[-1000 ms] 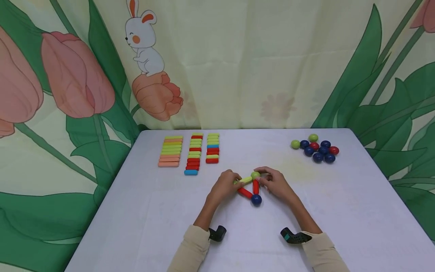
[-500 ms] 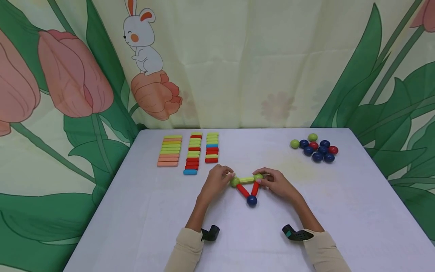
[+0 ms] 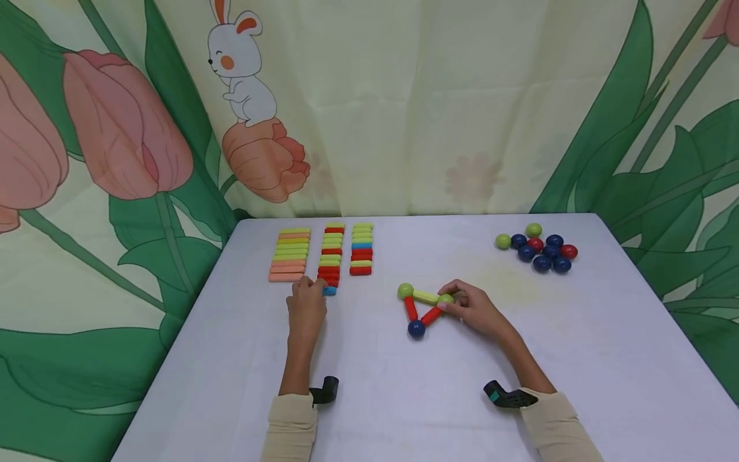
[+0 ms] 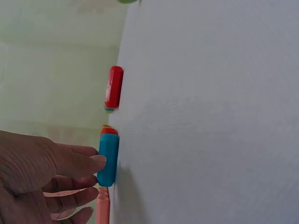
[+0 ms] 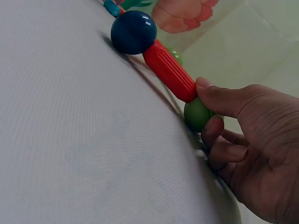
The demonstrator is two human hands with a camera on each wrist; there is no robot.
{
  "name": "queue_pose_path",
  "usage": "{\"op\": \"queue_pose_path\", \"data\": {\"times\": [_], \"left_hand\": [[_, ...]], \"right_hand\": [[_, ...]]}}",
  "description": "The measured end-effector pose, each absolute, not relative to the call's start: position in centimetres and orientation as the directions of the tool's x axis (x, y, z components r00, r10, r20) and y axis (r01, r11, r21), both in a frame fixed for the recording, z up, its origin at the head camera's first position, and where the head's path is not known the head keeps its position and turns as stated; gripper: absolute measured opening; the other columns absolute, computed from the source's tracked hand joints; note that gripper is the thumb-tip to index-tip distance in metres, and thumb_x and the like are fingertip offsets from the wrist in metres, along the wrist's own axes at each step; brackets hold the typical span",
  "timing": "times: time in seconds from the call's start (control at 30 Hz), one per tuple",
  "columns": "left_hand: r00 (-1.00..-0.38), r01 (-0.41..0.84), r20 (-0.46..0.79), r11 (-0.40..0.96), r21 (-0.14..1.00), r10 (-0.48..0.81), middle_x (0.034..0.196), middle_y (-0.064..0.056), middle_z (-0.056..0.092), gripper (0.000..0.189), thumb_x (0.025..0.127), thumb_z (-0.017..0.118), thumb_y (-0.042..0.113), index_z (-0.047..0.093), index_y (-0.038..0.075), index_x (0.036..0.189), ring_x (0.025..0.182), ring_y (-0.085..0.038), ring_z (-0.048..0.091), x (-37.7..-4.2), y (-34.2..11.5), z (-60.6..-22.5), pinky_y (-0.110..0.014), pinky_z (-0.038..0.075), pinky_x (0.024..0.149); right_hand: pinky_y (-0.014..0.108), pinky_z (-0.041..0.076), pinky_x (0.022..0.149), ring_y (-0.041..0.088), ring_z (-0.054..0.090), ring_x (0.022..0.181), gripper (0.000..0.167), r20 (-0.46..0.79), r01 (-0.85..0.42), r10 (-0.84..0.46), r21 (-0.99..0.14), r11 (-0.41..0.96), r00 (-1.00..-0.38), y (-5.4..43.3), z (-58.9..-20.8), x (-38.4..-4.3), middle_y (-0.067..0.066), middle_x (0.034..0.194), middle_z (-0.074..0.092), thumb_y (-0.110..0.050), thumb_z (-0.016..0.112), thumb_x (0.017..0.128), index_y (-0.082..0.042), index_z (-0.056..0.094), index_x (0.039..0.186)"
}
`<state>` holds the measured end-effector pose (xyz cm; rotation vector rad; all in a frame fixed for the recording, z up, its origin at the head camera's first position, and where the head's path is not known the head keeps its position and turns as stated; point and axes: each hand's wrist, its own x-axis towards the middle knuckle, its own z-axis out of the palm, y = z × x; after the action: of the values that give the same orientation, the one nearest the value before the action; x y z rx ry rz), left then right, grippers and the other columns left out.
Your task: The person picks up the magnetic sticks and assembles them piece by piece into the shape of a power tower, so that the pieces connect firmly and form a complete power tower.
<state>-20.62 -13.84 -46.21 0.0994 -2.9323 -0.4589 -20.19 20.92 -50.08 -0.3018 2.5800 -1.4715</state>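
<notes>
A triangle of rods and balls lies mid-table: a yellow-green rod (image 3: 425, 297), two red rods (image 5: 170, 72), a dark blue ball (image 3: 416, 329), one green ball (image 3: 405, 291) at its left corner and another green ball (image 5: 196, 115) at its right. My right hand (image 3: 472, 309) pinches that right-hand green ball between thumb and fingers. My left hand (image 3: 307, 309) is at the near end of the middle rod column, thumb and fingers around the blue rod (image 4: 108, 158). From above, the hand covers the left part of that rod.
Left of the triangle lie a column of longer pink and yellow-green rods (image 3: 288, 262), a middle column (image 3: 331, 251) and a third column (image 3: 362, 251) of short coloured rods. A cluster of blue, red and green balls (image 3: 543, 263) sits at the back right. A printed curtain (image 3: 404, 128) hangs behind the table.
My left hand has let go of the triangle's left green ball and moved left to the blue rod. The triangle has turned slightly, its left corner farther back. My right hand still holds its ball.
</notes>
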Motion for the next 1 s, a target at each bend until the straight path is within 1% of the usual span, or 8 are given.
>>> {"op": "queue_pose_path", "data": {"times": [0.07,0.2,0.37,0.47,0.6,0.77,0.83,1.0], "left_hand": [[-0.985,-0.038,0.151,0.951,0.305,-0.088,0.107,-0.019,0.059,0.041,0.077,0.082,0.008,0.070,0.008,0.116,0.095,-0.031,0.058,-20.7,-14.1,-46.4,-0.045,0.056,0.077],[-0.989,-0.026,0.133,0.947,0.320,-0.072,0.105,-0.018,0.059,0.036,0.079,0.081,0.010,0.069,0.007,0.113,0.091,-0.029,0.060,-20.8,-14.4,-46.6,-0.040,0.058,0.075],[-0.993,-0.021,0.100,0.936,0.352,-0.060,0.098,-0.016,0.064,0.030,0.079,0.081,0.011,0.066,0.004,0.104,0.088,-0.028,0.064,-20.8,-14.4,-46.4,-0.041,0.059,0.076],[-0.997,-0.045,0.046,0.917,0.397,-0.069,0.096,-0.013,0.067,0.031,0.079,0.082,0.013,0.064,0.004,0.103,0.087,-0.027,0.065,-21.0,-14.3,-46.4,-0.041,0.058,0.077],[-0.999,-0.048,-0.022,0.847,0.530,-0.043,0.099,-0.011,0.066,0.035,0.081,0.080,0.015,0.066,0.004,0.111,0.091,-0.024,0.062,-21.2,-13.5,-46.5,-0.038,0.058,0.080],[-0.994,0.055,-0.023,0.670,0.740,0.107,0.105,-0.010,0.065,0.035,0.086,0.075,0.015,0.067,0.005,0.118,0.094,-0.023,0.060,-21.9,-11.3,-47.0,-0.034,0.057,0.080],[-0.989,0.052,-0.041,0.585,0.809,0.144,0.109,-0.008,0.066,0.034,0.088,0.073,0.018,0.066,0.007,0.119,0.096,-0.022,0.062,-22.5,-10.1,-47.2,-0.033,0.057,0.081],[-0.984,0.020,-0.062,0.443,0.896,0.170,0.112,-0.005,0.067,0.032,0.090,0.071,0.026,0.065,0.013,0.118,0.102,-0.021,0.066,-24.3,-6.4,-47.5,-0.031,0.058,0.081]], "right_hand": [[0.022,0.042,0.051,0.014,0.046,0.057,0.033,-0.022,-0.106,-0.232,-0.846,0.522,-0.972,20.9,-50.0,-20.2,0.008,0.096,0.061,-0.029,0.073,0.088,-0.012,0.060,0.113],[0.022,0.044,0.053,0.016,0.048,0.063,0.032,0.015,-0.125,-0.187,-0.798,0.589,-0.982,20.7,-49.9,-20.2,0.007,0.095,0.061,-0.028,0.075,0.086,-0.011,0.059,0.109],[0.021,0.046,0.055,0.017,0.050,0.069,0.038,0.043,-0.133,-0.154,-0.754,0.643,-0.987,20.4,-49.7,-20.2,0.009,0.092,0.059,-0.028,0.078,0.083,-0.007,0.057,0.106],[0.021,0.046,0.055,0.018,0.050,0.069,0.040,0.035,-0.119,-0.141,-0.751,0.649,-0.989,20.2,-49.7,-20.2,0.008,0.092,0.058,-0.029,0.079,0.082,-0.007,0.057,0.106],[0.022,0.047,0.055,0.017,0.051,0.068,0.041,0.025,-0.112,-0.141,-0.752,0.650,-0.990,20.1,-49.8,-20.1,0.008,0.095,0.060,-0.030,0.079,0.083,-0.007,0.057,0.108],[0.022,0.048,0.054,0.016,0.053,0.066,0.039,0.036,-0.118,-0.140,-0.754,0.646,-0.990,20.0,-49.8,-20.0,0.008,0.094,0.060,-0.027,0.078,0.083,-0.007,0.057,0.109],[0.022,0.048,0.055,0.016,0.052,0.067,0.040,0.043,-0.123,-0.139,-0.754,0.645,-0.989,19.9,-49.8,-19.9,0.008,0.093,0.059,-0.028,0.079,0.083,-0.007,0.057,0.109],[0.022,0.044,0.055,0.017,0.049,0.070,0.043,0.058,-0.136,-0.141,-0.755,0.642,-0.988,19.7,-49.8,-19.9,0.007,0.093,0.059,-0.030,0.081,0.080,-0.009,0.057,0.108]]}}
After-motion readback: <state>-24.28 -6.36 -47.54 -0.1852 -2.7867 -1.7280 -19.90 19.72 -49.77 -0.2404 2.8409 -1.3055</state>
